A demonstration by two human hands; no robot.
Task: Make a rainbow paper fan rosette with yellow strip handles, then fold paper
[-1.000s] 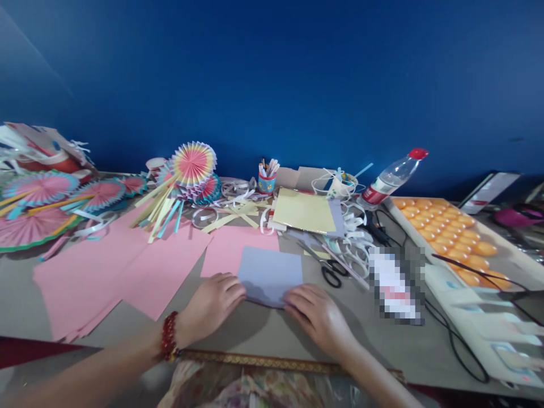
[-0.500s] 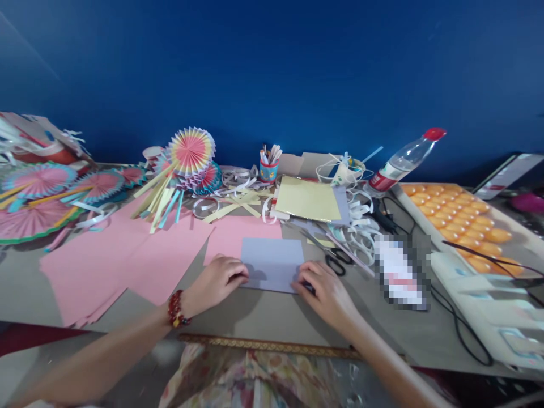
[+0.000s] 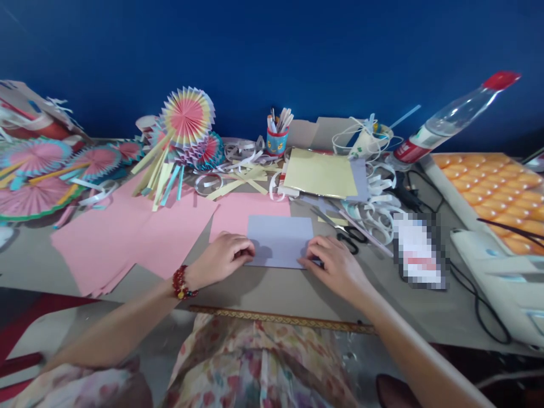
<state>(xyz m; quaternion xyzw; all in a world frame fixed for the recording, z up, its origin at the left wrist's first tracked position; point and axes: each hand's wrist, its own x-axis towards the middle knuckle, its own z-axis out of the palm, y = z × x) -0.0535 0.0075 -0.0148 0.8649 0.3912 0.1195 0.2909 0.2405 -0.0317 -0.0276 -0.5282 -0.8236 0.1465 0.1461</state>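
Observation:
A lilac sheet of paper (image 3: 280,233) lies on the grey table in front of me, its near edge slightly folded or raised. At its left near corner, my left hand (image 3: 225,256) has its fingers curled and pinches the paper's edge. The opposite near corner is pinched between the thumb and fingers of my right hand (image 3: 335,265). Pink paper (image 3: 255,207) lies partly under the lilac sheet's far left side. Just right of the sheet rest scissors with black handles (image 3: 349,237). My fingers hide both near corners.
Pink sheets (image 3: 127,238) spread on the left, below folded paper rosettes (image 3: 189,116). Yellow paper (image 3: 321,173), a pen cup (image 3: 277,141) and curled paper strips (image 3: 376,221) lie behind. A bottle (image 3: 450,122) and white device (image 3: 501,283) stand right.
The camera has tilted and shifted, so the table appears higher in the picture. Both hands stay at the lilac paper's near corners, with the fingers only slightly shifted.

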